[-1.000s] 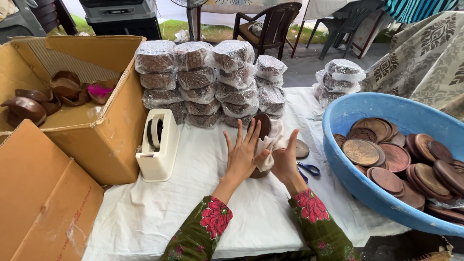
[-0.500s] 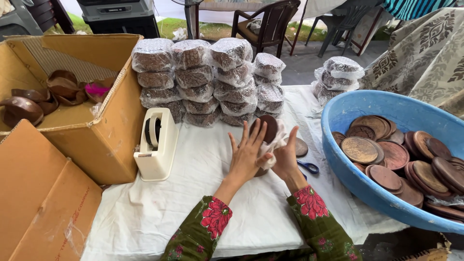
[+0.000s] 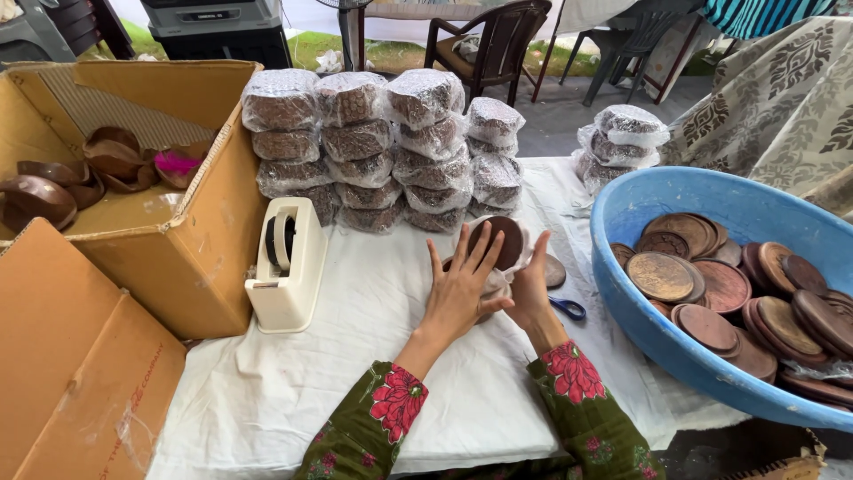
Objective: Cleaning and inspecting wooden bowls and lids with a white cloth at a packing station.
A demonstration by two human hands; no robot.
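My left hand [image 3: 459,289] and my right hand [image 3: 531,289] are both pressed around a small stack of round brown discs [image 3: 500,240] partly wrapped in clear plastic film, held on edge on the white cloth. The left palm lies flat against its near side with fingers spread. The right hand cups its right side. Most of the bundle is hidden behind my hands.
Stacks of plastic-wrapped brown discs [image 3: 355,147] stand behind. A cream tape dispenser [image 3: 286,264] sits left, beside an open cardboard box [image 3: 169,253] holding brown shells. A blue tub [image 3: 675,347] of brown discs is right. Blue-handled scissors [image 3: 567,308] and a loose disc [image 3: 554,271] lie nearby.
My hands stay around the wrapped bundle and shift slightly on it. The brown disc on top now shows more upright above my fingers.
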